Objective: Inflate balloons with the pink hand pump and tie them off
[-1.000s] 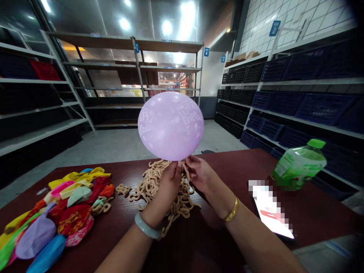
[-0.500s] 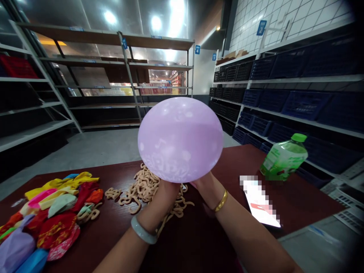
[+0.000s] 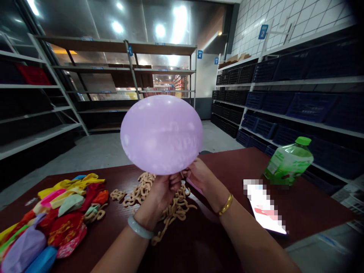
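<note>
— Held up over the middle of the surface [image 3: 313, 212]: one inflated lilac balloon [image 3: 161, 133], faint white print on its skin, neck pointing down into both hands.

— And the grip?

— Left hand [image 3: 162, 189] closed on the balloon's neck from below, fingers curled tight. Right hand [image 3: 199, 177] pinching the same neck just beside it, a pink strip showing under the palm. One pale green bangle [image 3: 138, 228] on the left wrist, one gold bangle [image 3: 225, 205] on the right.

— Underneath?

— A loose heap of beige curled cords [image 3: 167, 206], lying on the dark red wood directly beneath the hands and partly hidden by them; too tangled to count. A small separate clump [image 3: 117, 195] just left of it.

— Further out?

— At far left, a pile of flat, uninflated balloons [image 3: 54, 216]: yellow, red, pink, mint, purple, blue, overlapping, number not clear. At right, one phone [image 3: 267, 212] lying flat with a lit, blurred screen, and beyond it one green-capped plastic bottle [image 3: 288, 162] near the far right edge, well apart from the hands.

— Anything blocking the view?

— The lilac balloon covering part of the far edge of the surface and the floor behind. Metal shelving [image 3: 119, 68] across the back and left, mostly bare; racks of dark blue crates [image 3: 307, 106] along the right wall.
</note>
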The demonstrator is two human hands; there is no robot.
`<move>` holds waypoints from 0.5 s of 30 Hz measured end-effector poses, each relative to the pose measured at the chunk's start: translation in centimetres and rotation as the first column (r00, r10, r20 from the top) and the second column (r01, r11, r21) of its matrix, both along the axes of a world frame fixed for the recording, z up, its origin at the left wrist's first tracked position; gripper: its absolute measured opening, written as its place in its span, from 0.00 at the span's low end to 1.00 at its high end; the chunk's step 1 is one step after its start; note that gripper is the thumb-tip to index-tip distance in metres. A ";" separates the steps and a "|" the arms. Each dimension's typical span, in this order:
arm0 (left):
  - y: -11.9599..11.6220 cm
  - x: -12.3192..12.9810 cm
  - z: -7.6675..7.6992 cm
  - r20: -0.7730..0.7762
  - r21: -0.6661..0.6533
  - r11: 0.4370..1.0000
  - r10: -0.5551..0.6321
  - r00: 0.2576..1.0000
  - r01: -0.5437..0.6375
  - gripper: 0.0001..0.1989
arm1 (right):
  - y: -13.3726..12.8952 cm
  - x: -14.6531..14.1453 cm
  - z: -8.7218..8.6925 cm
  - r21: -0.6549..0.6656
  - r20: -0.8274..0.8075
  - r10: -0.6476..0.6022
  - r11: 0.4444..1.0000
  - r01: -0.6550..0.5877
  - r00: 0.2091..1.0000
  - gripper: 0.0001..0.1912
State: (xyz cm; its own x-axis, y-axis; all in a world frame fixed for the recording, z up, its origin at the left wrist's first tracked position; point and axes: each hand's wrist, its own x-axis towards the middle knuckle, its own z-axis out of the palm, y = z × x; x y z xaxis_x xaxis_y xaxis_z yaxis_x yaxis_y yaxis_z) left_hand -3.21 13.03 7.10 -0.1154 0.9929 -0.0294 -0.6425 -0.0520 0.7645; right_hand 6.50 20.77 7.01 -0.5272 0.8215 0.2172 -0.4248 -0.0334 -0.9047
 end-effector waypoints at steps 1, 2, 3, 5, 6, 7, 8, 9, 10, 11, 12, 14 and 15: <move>0.0 -0.1 0.1 0.035 0.000 0.999 -0.038 0.999 0.038 0.19 | 0.2 0.0 -0.3 -0.039 0.001 0.025 0.999 -0.025 1.000 0.14; 0.0 -0.2 0.1 0.063 0.005 0.997 -0.072 0.995 0.071 0.19 | 0.5 0.0 -0.6 -0.036 0.030 0.010 0.999 -0.009 1.000 0.14; -0.1 -0.1 0.0 0.087 0.012 0.995 -0.097 0.992 0.096 0.19 | 0.9 0.0 -0.8 0.030 0.092 -0.053 0.998 0.050 0.994 0.13; -0.1 0.2 -0.1 0.111 0.015 0.991 -0.132 0.985 0.131 0.18 | 1.6 0.1 -1.1 0.257 0.222 -0.279 0.941 0.220 0.934 0.11; -0.2 0.4 -0.2 0.111 0.011 0.989 -0.147 0.983 0.147 0.18 | 1.9 0.1 -1.2 0.383 0.263 -0.399 0.879 0.285 0.878 0.10; -0.2 0.7 -0.3 0.107 0.006 0.987 -0.161 0.981 0.162 0.18 | 2.2 0.2 -1.3 0.489 0.282 -0.500 0.809 0.326 0.819 0.10; -0.2 1.0 -0.4 0.099 0.003 0.985 -0.172 0.980 0.173 0.18 | 2.5 0.3 -1.4 0.564 0.285 -0.574 0.748 0.350 0.768 0.11; -0.2 1.2 -0.5 0.087 0.004 0.983 -0.182 0.979 0.182 0.19 | 2.7 0.4 -1.5 0.607 0.279 -0.622 0.705 0.368 0.731 0.11; -0.2 1.4 -0.6 0.071 0.006 0.982 -0.189 0.979 0.190 0.19 | 2.9 0.5 -1.6 0.626 0.272 -0.651 0.679 0.383 0.709 0.12; -0.2 1.5 -0.7 0.052 0.007 0.981 -0.192 0.980 0.192 0.19 | 3.1 0.5 -1.7 0.630 0.266 -0.662 0.669 0.394 0.700 0.12; -0.2 1.5 -0.7 0.031 0.007 0.982 -0.191 0.981 0.191 0.19 | 3.2 0.5 -1.8 0.621 0.263 -0.664 0.672 0.403 0.700 0.12; -0.2 1.4 -0.7 -0.020 0.006 0.984 -0.178 0.984 0.178 0.19 | 3.3 0.3 -2.0 0.568 0.274 -0.630 0.716 0.406 0.727 0.11; -0.2 1.2 -0.6 -0.044 0.009 0.987 -0.160 0.986 0.160 0.19 | 3.1 0.2 -1.9 0.524 0.278 -0.588 0.755 0.393 0.759 0.11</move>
State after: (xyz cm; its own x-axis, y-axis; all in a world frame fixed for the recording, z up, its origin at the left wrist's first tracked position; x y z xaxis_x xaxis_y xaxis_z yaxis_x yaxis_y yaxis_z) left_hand -1.98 12.86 6.49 0.0439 0.9989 -0.0156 -0.6096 0.0391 0.7917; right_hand 6.73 23.92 5.07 -0.1901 0.8679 0.4589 0.1336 0.4860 -0.8637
